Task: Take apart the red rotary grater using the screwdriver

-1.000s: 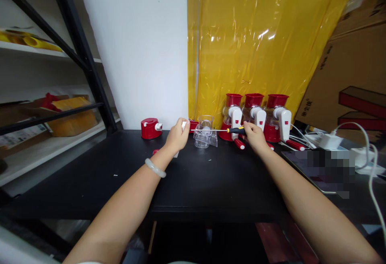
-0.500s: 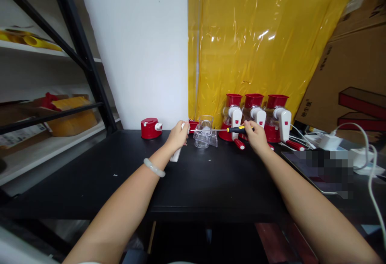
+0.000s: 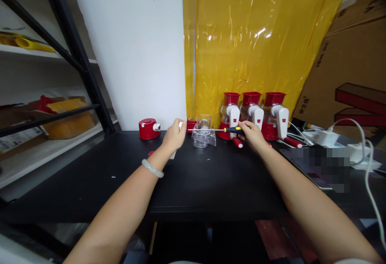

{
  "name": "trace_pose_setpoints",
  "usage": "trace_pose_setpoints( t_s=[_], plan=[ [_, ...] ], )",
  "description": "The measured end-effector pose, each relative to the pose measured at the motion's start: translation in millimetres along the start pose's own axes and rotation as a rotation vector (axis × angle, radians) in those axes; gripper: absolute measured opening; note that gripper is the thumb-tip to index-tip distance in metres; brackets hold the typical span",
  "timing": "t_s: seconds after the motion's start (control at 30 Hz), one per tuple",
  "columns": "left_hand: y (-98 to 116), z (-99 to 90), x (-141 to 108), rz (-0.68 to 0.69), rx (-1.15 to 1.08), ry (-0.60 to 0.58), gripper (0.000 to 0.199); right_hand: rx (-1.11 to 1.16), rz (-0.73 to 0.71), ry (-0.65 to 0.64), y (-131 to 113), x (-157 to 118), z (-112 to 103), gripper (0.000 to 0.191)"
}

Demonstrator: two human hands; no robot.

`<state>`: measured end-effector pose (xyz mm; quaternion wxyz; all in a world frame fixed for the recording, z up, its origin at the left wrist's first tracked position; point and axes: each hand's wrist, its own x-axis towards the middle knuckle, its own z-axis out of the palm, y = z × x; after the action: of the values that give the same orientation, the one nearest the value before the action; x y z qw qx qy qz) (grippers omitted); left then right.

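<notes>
My left hand [image 3: 175,135] is closed around a white crank handle [image 3: 173,156], mostly hidden by the fingers; a bit of red shows beside the wrist. My right hand [image 3: 252,136] grips a screwdriver [image 3: 231,130] by its black and yellow handle. The screwdriver's shaft points left, level, and its tip reaches the crank at my left fingers; exact contact cannot be seen. Behind the shaft stands a clear plastic grater body [image 3: 204,138], with a red part [image 3: 191,126] partly hidden behind it. A red base [image 3: 149,129] with a white fitting sits to the left.
Three rotary graters with red hoppers [image 3: 274,98] and white cranks stand in a row at the back right. A tablet [image 3: 301,167], white chargers [image 3: 328,138] and cables lie at the right. A black shelf frame [image 3: 64,26] rises on the left; a large carton [image 3: 350,67] leans right.
The crank has turned in my left hand: its white arm shows less below, and red now appears left of the wrist. The screwdriver stays level against it. The view has shifted slightly.
</notes>
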<state>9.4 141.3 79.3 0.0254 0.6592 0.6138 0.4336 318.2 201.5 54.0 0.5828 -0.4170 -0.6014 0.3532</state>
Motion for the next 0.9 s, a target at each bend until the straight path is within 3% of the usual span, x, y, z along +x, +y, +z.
trace_pose_setpoints(
  t_s=[0.13,0.3,0.57,0.9],
  plan=[
    [9.4,-4.5,-6.8,0.138,0.124,0.047,0.041,-0.057,0.187,-0.027,-4.1,-0.6,-0.5,0.039],
    [15.5,-5.1,-11.0,0.192,0.112,0.100,0.040,-0.177,0.325,-0.003,-7.9,-0.8,-1.2,0.050],
    [8.9,0.1,-7.2,0.086,0.017,0.028,0.040,-0.243,0.058,0.066,2.7,3.7,-4.3,0.045],
    [0.3,7.5,-1.9,-0.052,-0.175,-0.047,0.036,-0.240,-0.141,0.111,-3.9,-2.8,-4.1,0.037]
  ],
)
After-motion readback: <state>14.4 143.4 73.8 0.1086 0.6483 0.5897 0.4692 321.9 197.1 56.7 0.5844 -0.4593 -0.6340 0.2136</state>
